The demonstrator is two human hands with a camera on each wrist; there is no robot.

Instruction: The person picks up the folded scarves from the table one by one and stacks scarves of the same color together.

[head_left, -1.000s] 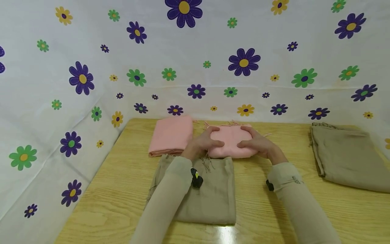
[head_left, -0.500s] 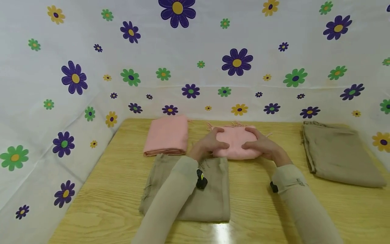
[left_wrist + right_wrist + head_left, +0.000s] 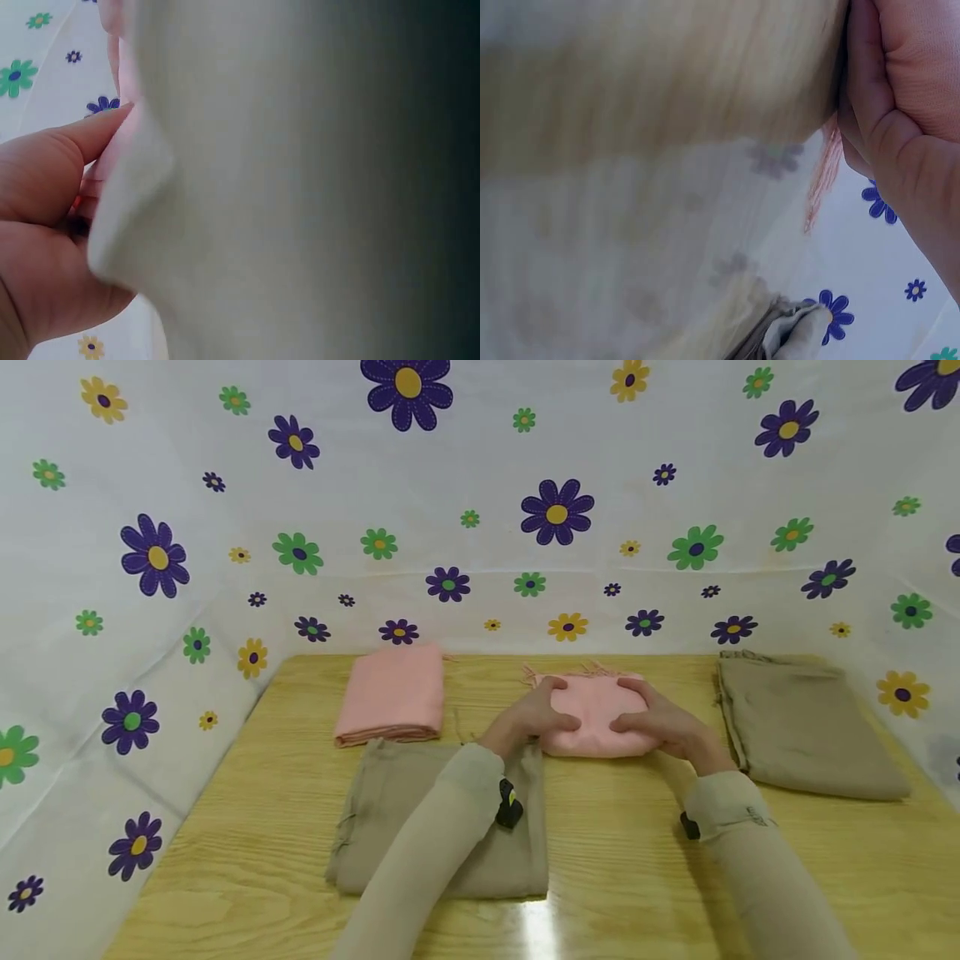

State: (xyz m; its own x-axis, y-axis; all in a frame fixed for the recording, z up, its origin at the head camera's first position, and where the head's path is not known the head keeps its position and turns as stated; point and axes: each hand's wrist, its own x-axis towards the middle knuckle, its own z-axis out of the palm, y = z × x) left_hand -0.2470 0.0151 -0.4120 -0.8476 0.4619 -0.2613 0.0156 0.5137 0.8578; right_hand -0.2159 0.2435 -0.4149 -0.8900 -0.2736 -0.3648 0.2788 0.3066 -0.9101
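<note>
A white sheet (image 3: 67, 552) printed with purple, green and yellow flowers runs down the left side and on behind the wooden tabletop (image 3: 225, 827). Near the tabletop's far left corner lies a folded pink cloth (image 3: 393, 693), squared off, its layers showing along the near edge. Just in front of it spreads a folded beige cloth (image 3: 397, 785), with fringe at its left edge and a few loose threads beyond its far edge. The left sleeve (image 3: 435, 852) crosses over this cloth, a black device (image 3: 508, 806) at the cuff, and leads to the left hand (image 3: 534, 714), whose grip pinches the left end of a pink bundle (image 3: 596, 703), thumb and forefinger on its upper face. The pink bundle is near the far edge of the tabletop, between the two hands, with fringe along its far side; whether it rests on the wood or is held just above it, I cannot tell. The right hand (image 3: 663, 718) mirrors the other, its grip pinching the bundle's right end, and the thumbs point toward each other, apart. Behind it runs the right sleeve (image 3: 765, 860). Farthest right, well apart from the bundle, lies a second beige cloth (image 3: 810, 731), folded and slightly slanted.
</note>
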